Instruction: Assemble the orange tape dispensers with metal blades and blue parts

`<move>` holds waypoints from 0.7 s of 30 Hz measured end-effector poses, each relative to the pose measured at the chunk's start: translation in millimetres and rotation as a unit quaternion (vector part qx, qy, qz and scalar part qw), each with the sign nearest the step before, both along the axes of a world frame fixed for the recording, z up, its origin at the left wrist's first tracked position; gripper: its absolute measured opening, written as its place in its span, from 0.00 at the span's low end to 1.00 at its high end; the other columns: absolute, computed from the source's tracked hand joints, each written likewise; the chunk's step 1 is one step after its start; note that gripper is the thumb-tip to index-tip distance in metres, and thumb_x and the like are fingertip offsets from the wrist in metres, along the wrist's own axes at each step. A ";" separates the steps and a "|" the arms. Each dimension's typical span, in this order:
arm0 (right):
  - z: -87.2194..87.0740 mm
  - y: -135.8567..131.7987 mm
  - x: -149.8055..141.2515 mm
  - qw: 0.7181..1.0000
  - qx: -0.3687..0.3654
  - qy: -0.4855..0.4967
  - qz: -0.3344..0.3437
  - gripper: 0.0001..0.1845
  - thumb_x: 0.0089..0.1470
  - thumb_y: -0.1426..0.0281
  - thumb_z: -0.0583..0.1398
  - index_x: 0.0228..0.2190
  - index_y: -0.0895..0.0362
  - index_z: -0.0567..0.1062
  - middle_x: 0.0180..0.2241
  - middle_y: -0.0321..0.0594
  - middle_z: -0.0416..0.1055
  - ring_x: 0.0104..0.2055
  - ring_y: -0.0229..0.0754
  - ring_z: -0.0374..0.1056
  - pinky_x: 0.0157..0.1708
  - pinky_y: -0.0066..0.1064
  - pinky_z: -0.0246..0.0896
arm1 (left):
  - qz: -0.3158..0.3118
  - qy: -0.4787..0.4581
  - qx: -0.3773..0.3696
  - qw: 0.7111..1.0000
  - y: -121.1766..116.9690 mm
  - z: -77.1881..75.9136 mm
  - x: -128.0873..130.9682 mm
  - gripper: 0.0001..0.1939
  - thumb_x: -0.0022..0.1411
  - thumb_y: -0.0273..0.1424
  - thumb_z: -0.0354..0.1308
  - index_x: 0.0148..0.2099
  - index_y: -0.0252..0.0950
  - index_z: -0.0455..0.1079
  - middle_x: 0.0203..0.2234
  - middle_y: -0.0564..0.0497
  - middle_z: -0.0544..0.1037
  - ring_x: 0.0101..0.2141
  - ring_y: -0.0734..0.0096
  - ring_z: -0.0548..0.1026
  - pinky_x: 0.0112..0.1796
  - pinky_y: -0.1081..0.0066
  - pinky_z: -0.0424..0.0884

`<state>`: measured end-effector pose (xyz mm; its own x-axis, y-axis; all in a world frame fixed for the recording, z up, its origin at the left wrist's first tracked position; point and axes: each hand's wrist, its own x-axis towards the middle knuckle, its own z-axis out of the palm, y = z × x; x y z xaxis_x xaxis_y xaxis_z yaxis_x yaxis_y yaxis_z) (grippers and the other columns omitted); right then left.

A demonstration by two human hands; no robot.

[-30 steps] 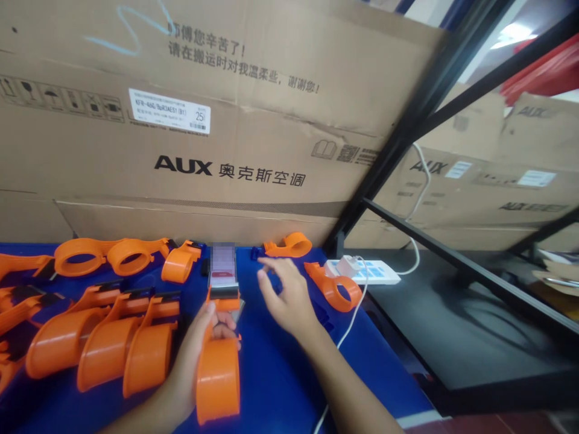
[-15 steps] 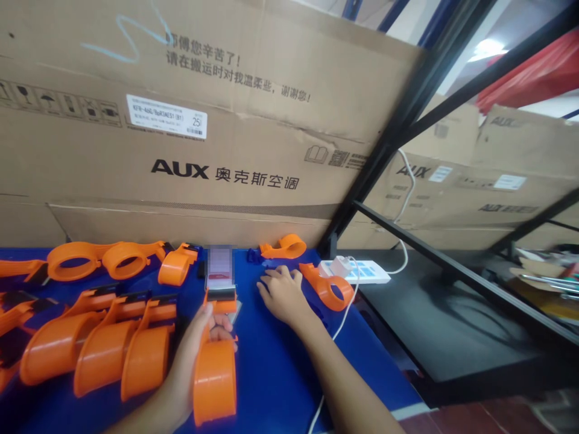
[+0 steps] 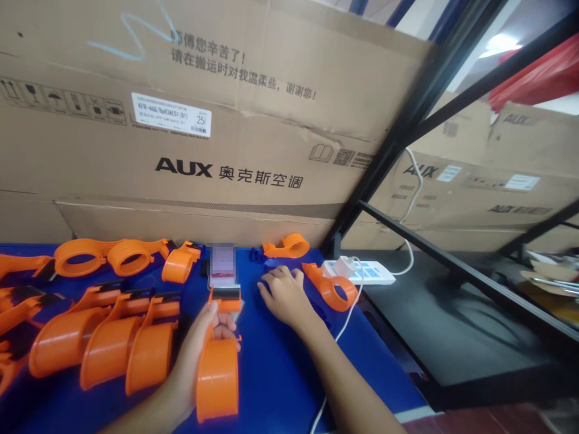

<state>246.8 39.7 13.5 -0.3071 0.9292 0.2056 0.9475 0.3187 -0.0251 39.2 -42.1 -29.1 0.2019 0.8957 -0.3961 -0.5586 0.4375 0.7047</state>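
My left hand (image 3: 221, 322) is wrapped round the handle of an orange tape dispenser (image 3: 218, 383); its ring points toward me and its black-fronted head points away. My right hand (image 3: 283, 295) rests palm down on the blue table surface, fingers apart and slightly bent. Dark blue pieces (image 3: 275, 263) lie by its fingertips, hard to make out against the surface. What is under the palm is hidden. Just right of that hand lies another orange dispenser (image 3: 337, 290), and behind it a further orange dispenser (image 3: 294, 245).
Several orange dispensers (image 3: 151, 358) lie in rows on the left. A phone (image 3: 222, 265) with a blurred screen lies beyond my left hand. At the right stands a white power strip (image 3: 362, 271) with a cable (image 3: 346, 319). A large carton (image 3: 226, 132) and black rack post (image 3: 384, 163) border the back.
The whole view has shifted slightly, so the carton and dispensers appear a little farther right. My left hand keeps its hold on the dispenser, and my right hand stays in nearly the same pose.
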 end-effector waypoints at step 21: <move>-4.1 1.2 -9.7 0.998 0.017 0.017 -0.052 0.15 0.66 0.64 0.58 0.51 0.54 0.77 0.50 0.49 0.76 0.53 0.55 0.63 0.47 0.43 0.51 | 0.031 0.000 -0.013 0.999 -5.3 8.7 1.3 0.28 0.56 0.56 0.66 0.35 0.34 0.74 0.22 0.49 0.78 0.23 0.65 0.78 0.26 0.71 0.71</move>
